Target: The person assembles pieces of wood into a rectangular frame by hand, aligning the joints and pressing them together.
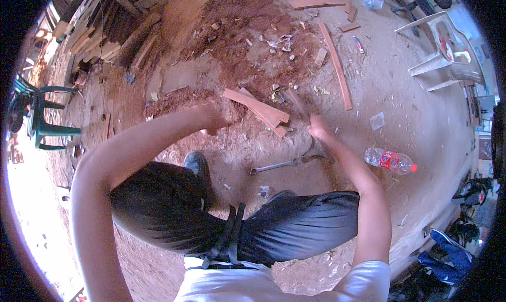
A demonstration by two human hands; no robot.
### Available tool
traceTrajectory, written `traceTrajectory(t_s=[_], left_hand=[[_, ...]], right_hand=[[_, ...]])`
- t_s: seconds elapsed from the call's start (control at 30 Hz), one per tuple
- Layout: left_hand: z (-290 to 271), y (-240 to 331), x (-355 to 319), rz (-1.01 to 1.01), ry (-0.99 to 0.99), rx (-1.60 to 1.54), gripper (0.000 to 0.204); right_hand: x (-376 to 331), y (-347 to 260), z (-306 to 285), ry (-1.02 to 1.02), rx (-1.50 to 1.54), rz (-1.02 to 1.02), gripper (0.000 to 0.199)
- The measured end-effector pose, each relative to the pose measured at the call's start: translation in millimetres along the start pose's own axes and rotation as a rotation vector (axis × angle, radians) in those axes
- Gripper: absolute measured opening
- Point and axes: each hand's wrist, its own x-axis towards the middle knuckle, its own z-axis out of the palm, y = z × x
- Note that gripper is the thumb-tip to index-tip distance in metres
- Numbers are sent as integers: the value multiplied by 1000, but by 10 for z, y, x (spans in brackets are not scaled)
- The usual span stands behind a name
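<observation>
My right hand (319, 127) is closed round a thin, stick-like thing (298, 102), smeared by motion, that juts up and to the left from the fist. My left hand (212, 119) hangs over the dirt, left of some reddish wood strips (255, 106). Its fingers are blurred and point down, so their grip is unclear. The strips lie crossed on one another between the two hands. Below them, nearer my feet, a metal wrench (274, 167) rests on the ground. A dark curved thing (314, 153) lies under my right forearm, too blurred to name.
A plastic bottle (390, 161) with a red cap lies to the right. One long wood strip (336, 65) and several offcuts lie farther off. A white plastic chair (448, 54) is at far right, a green chair (50, 117) at left. Stacked timber (113, 41) stands far left.
</observation>
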Motion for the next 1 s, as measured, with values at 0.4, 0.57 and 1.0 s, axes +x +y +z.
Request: traceTrajectory(t_s=[0.4, 0.57, 1.0], left_hand=[[257, -280, 485, 143, 142, 23, 30], [-22, -196, 291, 153, 75, 1, 32], [-215, -54, 273, 273, 330, -119, 59]], right_hand=[[-74, 932, -1065, 460, 691, -44, 40], [-324, 422, -1296, 434, 1346, 115, 31], [-524, -497, -1430, 139, 1764, -145, 28]])
